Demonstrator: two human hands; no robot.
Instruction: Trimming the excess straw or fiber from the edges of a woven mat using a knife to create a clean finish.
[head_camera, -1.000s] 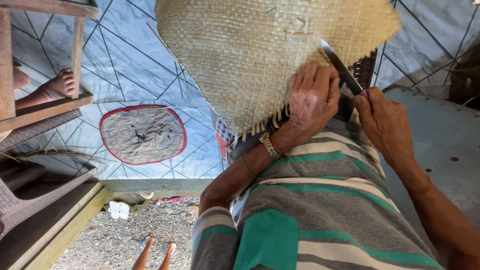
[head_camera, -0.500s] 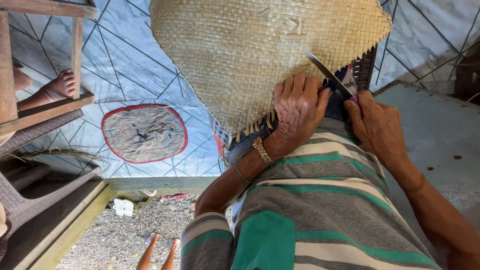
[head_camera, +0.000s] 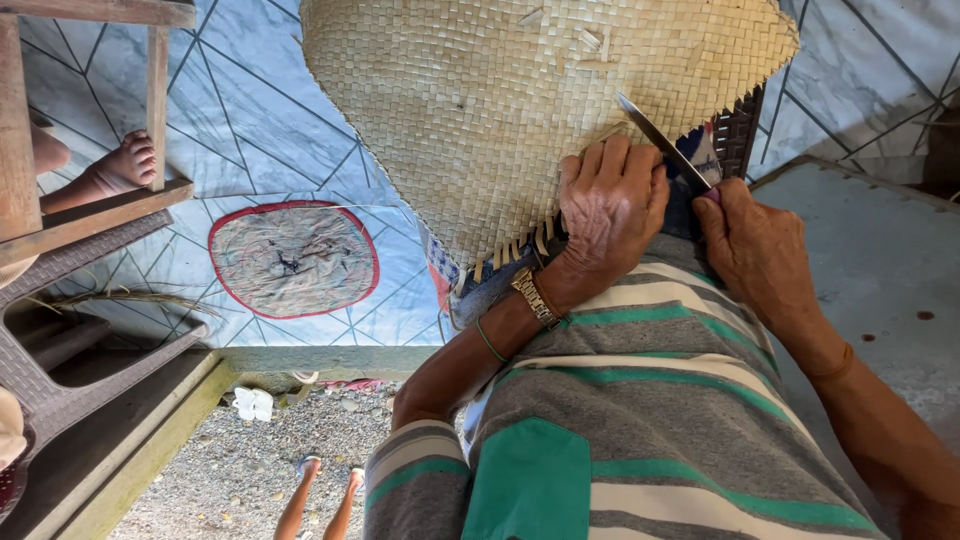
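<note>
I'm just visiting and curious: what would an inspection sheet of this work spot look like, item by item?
Surface: pale tiled floor with dark diagonal lines; grey concrete slab at the right.
Job's things: large woven mat piece with loose strip ends along its lower edge; knife with its blade against the weave.
Clutter: round woven mat with a red border on the tiles; white scrap on gravel.
Hands: left hand presses on the woven piece; right hand grips the knife.
Cables: nothing seen.
Surroundings: wooden frame and brown plastic chair at the left; another person's bare foot.
</note>
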